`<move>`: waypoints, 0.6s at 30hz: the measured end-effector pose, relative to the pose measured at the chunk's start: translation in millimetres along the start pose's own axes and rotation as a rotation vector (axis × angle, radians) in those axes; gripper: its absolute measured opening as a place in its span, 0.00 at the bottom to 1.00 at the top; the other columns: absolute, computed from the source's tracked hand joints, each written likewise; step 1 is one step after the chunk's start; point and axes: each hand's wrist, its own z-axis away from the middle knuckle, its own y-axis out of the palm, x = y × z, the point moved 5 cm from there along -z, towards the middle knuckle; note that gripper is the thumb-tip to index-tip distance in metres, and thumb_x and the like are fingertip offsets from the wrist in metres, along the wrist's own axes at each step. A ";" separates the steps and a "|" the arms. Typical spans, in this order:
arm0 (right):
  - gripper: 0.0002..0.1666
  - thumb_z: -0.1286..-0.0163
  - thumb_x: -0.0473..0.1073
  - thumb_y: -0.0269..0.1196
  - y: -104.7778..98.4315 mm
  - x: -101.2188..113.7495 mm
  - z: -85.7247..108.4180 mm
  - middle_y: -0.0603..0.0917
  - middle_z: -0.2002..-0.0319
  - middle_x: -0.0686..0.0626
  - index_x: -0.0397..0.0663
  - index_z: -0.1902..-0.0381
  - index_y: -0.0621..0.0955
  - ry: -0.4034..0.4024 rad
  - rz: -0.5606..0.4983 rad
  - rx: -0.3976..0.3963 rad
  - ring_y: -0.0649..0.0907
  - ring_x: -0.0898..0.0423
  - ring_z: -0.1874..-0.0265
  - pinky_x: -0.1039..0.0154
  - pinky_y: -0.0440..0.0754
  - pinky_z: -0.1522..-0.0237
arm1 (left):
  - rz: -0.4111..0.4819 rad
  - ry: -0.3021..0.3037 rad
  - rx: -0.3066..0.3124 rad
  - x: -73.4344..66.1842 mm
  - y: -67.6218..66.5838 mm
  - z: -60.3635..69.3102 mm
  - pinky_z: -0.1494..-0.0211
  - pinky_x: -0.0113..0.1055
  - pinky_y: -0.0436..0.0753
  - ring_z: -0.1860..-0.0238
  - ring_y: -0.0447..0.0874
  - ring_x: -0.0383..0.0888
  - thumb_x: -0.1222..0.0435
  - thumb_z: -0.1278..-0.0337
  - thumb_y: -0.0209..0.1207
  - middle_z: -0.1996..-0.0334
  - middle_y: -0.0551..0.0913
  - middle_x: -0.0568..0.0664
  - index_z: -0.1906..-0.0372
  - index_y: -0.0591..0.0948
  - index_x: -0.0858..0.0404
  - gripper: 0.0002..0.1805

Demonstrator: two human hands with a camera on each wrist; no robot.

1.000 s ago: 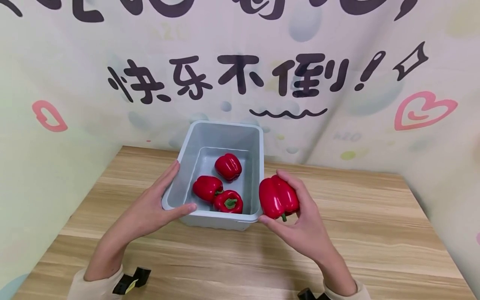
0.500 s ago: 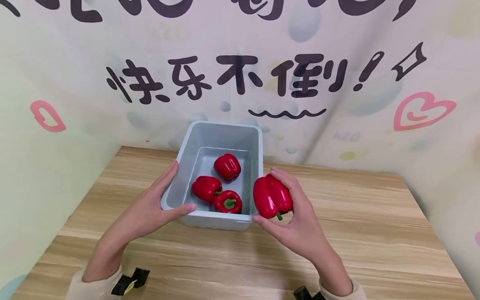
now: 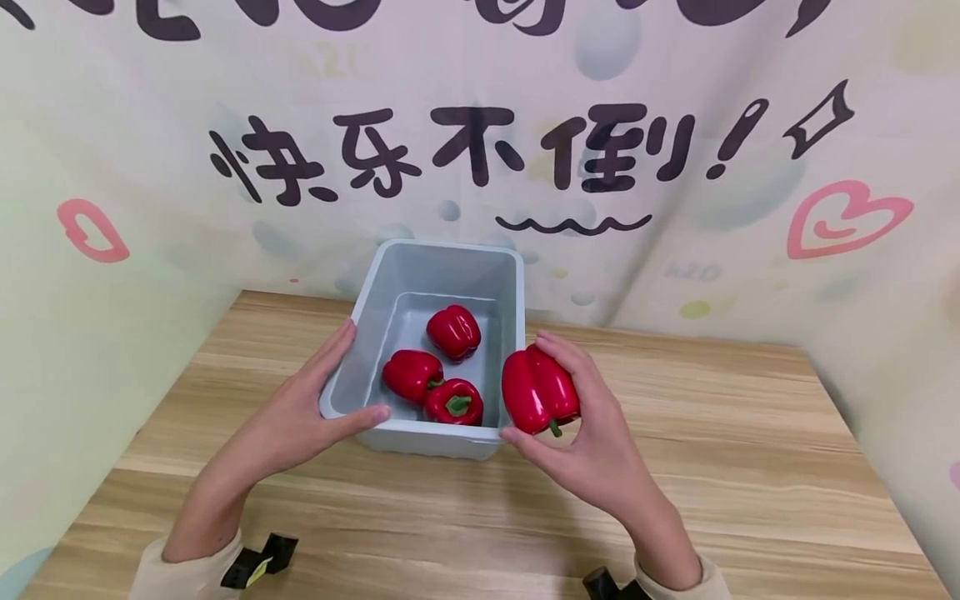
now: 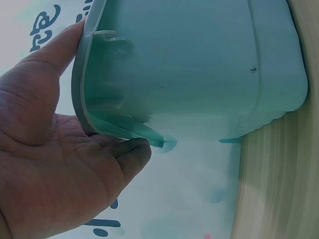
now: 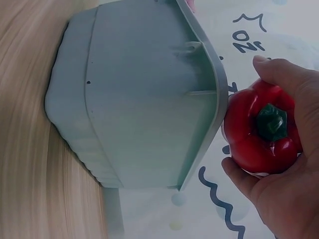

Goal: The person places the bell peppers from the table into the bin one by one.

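A grey plastic bin [image 3: 435,447] stands on the table, with three red bell peppers inside: one at the back [image 3: 454,332], one at the left [image 3: 412,375] and one at the front [image 3: 453,402], its green stem up. My left hand [image 3: 303,421] grips the bin's near-left corner, thumb over the front rim and fingers along the left side. In the left wrist view those fingers reach under the rim [image 4: 79,84]. My right hand [image 3: 592,433] holds another red bell pepper [image 3: 538,388] at the bin's right rim, stem toward me. Whether that pepper touches the rim, I cannot tell.
The wood-grain table [image 3: 712,450] extends to both sides of the bin and in front of it. Close behind the bin hangs a pale printed cloth [image 3: 465,75] with black characters and pink hearts. Black straps [image 3: 258,562] sit at the wrists.
My right hand has shifted slightly left with its bell pepper, which now overlaps the bin's right rim in the head view. The left hand keeps its grip, and the bin stays in place.
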 end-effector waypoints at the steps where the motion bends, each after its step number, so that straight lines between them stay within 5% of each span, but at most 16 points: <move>1: 0.61 0.49 0.39 0.85 0.3 -0.1 -0.2 0.74 0.26 0.52 0.62 0.21 0.67 -0.003 -0.001 -0.003 0.78 0.54 0.34 0.62 0.91 0.53 | -0.002 -0.002 0.001 0.0 -0.2 0.0 0.33 0.70 0.79 0.19 0.58 0.70 0.42 0.40 0.71 0.12 0.46 0.54 0.12 0.45 0.50 0.62; 18: 0.60 0.51 0.39 0.85 3.1 2.3 -0.5 0.72 0.24 0.51 0.58 0.23 0.68 -0.066 0.025 -0.033 0.78 0.52 0.31 0.58 0.92 0.48 | 0.001 -0.004 0.009 0.0 0.1 0.0 0.32 0.72 0.77 0.18 0.57 0.71 0.42 0.39 0.71 0.12 0.46 0.54 0.12 0.44 0.51 0.62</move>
